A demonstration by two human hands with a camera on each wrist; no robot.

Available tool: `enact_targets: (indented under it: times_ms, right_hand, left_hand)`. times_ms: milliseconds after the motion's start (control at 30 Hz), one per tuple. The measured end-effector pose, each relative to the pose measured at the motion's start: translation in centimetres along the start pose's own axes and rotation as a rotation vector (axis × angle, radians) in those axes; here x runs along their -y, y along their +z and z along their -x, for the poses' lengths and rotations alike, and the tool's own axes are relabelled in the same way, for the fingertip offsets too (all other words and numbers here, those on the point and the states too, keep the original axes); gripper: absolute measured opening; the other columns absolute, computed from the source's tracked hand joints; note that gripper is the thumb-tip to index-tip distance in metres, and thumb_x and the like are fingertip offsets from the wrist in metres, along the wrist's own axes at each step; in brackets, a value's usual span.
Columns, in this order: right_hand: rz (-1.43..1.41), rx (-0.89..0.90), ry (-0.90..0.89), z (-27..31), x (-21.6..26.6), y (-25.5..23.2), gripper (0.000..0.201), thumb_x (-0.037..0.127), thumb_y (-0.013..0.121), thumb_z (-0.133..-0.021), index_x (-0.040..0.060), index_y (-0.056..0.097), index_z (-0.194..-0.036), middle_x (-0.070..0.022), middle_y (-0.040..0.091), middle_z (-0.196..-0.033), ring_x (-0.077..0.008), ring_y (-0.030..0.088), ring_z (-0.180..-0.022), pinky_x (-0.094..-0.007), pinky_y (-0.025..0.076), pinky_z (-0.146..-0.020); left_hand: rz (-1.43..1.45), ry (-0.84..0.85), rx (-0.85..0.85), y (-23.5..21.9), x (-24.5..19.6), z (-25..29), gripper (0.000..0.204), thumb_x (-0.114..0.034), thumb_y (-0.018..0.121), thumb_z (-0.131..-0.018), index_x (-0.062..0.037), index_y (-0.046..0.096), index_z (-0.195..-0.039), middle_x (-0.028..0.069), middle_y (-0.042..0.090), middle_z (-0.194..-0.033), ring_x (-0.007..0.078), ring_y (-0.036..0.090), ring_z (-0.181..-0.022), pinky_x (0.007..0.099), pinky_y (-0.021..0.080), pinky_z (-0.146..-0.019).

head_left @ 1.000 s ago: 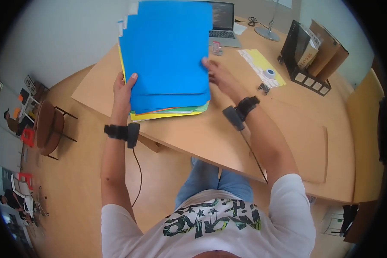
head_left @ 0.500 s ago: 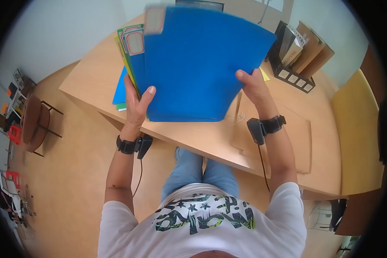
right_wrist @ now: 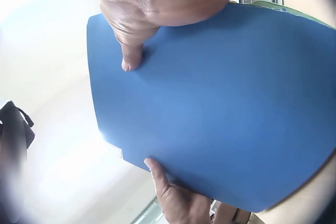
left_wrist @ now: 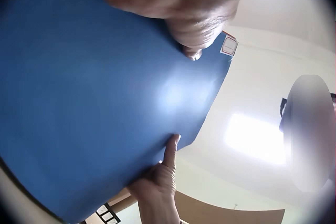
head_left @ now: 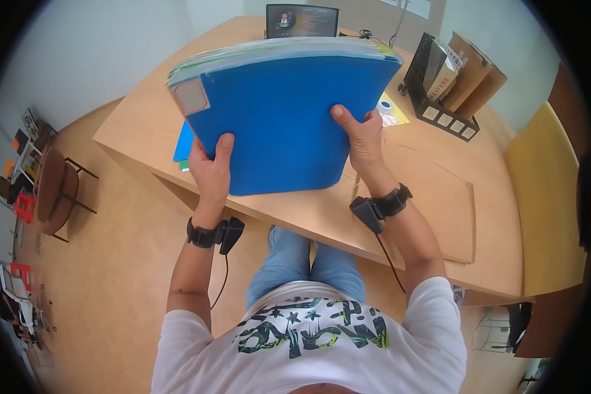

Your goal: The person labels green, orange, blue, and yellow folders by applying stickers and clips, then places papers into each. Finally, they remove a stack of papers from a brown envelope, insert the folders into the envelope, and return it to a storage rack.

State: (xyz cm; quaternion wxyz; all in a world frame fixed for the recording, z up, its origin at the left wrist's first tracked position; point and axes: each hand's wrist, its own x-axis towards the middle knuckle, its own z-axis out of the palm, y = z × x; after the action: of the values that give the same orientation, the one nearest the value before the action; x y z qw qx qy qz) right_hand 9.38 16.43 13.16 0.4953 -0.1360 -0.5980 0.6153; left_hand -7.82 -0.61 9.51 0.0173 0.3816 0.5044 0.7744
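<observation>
A thick stack of folders with a blue front folder is held up on end above the desk's near edge. Its top leans toward me, so pale and green page edges show along the top. A white label with a red border marks the front folder's upper left corner. My left hand grips the left edge, thumb on the blue face. On the right edge my right hand grips likewise, its thumb also on the front. Both wrist views show the thumbs on the blue cover; the other fingers are mostly hidden behind the stack.
Another blue folder with green under it lies on the desk at left. A laptop stands at the back. At right are a black file holder, a white tape roll and a flat cardboard piece.
The stack has been lifted off the desk, leaving folders behind at left. Its fanned left edges have come together, and its top has tipped toward me. The right hand has moved inward.
</observation>
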Motion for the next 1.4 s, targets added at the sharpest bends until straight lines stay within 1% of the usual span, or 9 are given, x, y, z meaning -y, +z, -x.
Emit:
enact_targets:
  times_ms: [100,267,400,600,900,1000,1100,1300,1400]
  right_hand:
    - [0.048,0.020,-0.068,-0.1,0.5,-0.3,0.069,0.033,0.085,-0.070,0.0024,0.049,-0.119,-0.0088,0.060,-0.106,-0.0167,0.059,-0.099,-0.0309,0.049,-0.086]
    - [0.230,0.000,-0.159,-0.8,-2.4,-2.4,0.079,0.036,0.086,-0.067,0.0038,0.043,-0.124,-0.0079,0.060,-0.102,-0.0169,0.059,-0.097,-0.0294,0.050,-0.085]
    - [0.335,0.304,0.177,-1.3,-2.6,-4.9,0.067,0.033,0.086,-0.067,0.0025,0.053,-0.116,-0.0071,0.062,-0.102,-0.0155,0.060,-0.095,-0.0272,0.048,-0.086]
    - [0.128,0.223,0.093,-0.3,-1.6,-4.6,0.052,0.030,0.081,-0.074,-0.0009,0.062,-0.110,-0.0072,0.066,-0.100,-0.0127,0.061,-0.092,-0.0263,0.050,-0.081]
    - [0.308,0.247,0.211,-0.9,-2.9,-5.2,0.059,0.041,0.076,-0.077,-0.0008,0.059,-0.115,-0.0096,0.065,-0.101,-0.0154,0.062,-0.094,-0.0285,0.050,-0.082]
    - [0.321,0.437,0.290,-1.1,-3.1,-7.3,0.063,0.046,0.074,-0.078,0.0007,0.057,-0.118,-0.0093,0.064,-0.103,-0.0170,0.062,-0.096,-0.0287,0.049,-0.083]
    - [0.111,0.512,0.574,-0.3,-2.5,-9.1,0.064,0.047,0.073,-0.078,0.0027,0.057,-0.121,-0.0086,0.063,-0.107,-0.0190,0.061,-0.100,-0.0291,0.048,-0.087]
    - [-0.464,0.290,0.578,4.5,-1.9,-5.3,0.080,0.043,0.072,-0.081,0.0043,0.034,-0.140,-0.0067,0.053,-0.127,-0.0174,0.049,-0.119,-0.0329,0.046,-0.092]
    - [-0.414,0.239,0.645,7.5,-2.9,-2.4,0.085,0.040,0.073,-0.080,0.0069,0.026,-0.143,-0.0067,0.048,-0.131,-0.0175,0.046,-0.122,-0.0357,0.046,-0.094]
  left_hand:
    - [0.061,0.051,0.007,-0.4,0.0,1.0,0.048,-0.029,0.075,-0.082,-0.0003,0.054,-0.115,0.0052,0.062,-0.105,0.0122,0.056,-0.094,0.0255,0.046,-0.085]
    - [0.002,-0.020,0.248,-1.4,2.0,0.8,0.034,-0.015,0.079,-0.078,-0.0015,0.062,-0.105,0.0038,0.065,-0.098,0.0105,0.058,-0.086,0.0238,0.048,-0.077]
    - [0.011,-0.011,0.229,-2.2,2.7,1.0,0.028,-0.010,0.080,-0.075,-0.0018,0.067,-0.098,0.0024,0.066,-0.092,0.0107,0.059,-0.079,0.0230,0.049,-0.072]
    - [0.110,-0.002,0.156,-1.1,1.5,1.1,0.031,-0.012,0.080,-0.076,-0.0020,0.065,-0.102,0.0029,0.066,-0.094,0.0117,0.059,-0.083,0.0244,0.048,-0.076]
    - [0.039,-0.229,0.331,-2.4,3.5,0.0,0.051,-0.023,0.071,-0.085,0.0012,0.049,-0.124,0.0109,0.056,-0.118,0.0197,0.056,-0.104,0.0319,0.047,-0.090]
    - [0.288,-0.352,0.218,-1.9,3.2,-0.1,0.050,-0.022,0.066,-0.089,0.0024,0.044,-0.128,0.0145,0.054,-0.122,0.0234,0.056,-0.107,0.0357,0.048,-0.092]
    - [0.472,-0.479,0.062,-1.1,1.9,0.4,0.054,-0.023,0.061,-0.092,0.0013,0.038,-0.135,0.0162,0.051,-0.127,0.0270,0.054,-0.112,0.0399,0.048,-0.094]
    - [0.644,-0.688,-0.132,0.2,1.8,3.7,0.059,-0.031,0.054,-0.095,-0.0005,0.031,-0.140,0.0149,0.044,-0.136,0.0297,0.047,-0.121,0.0446,0.042,-0.101]
    - [0.783,-0.741,-0.146,0.9,2.9,6.0,0.059,-0.033,0.054,-0.095,-0.0014,0.031,-0.140,0.0137,0.043,-0.137,0.0291,0.046,-0.123,0.0449,0.041,-0.103]
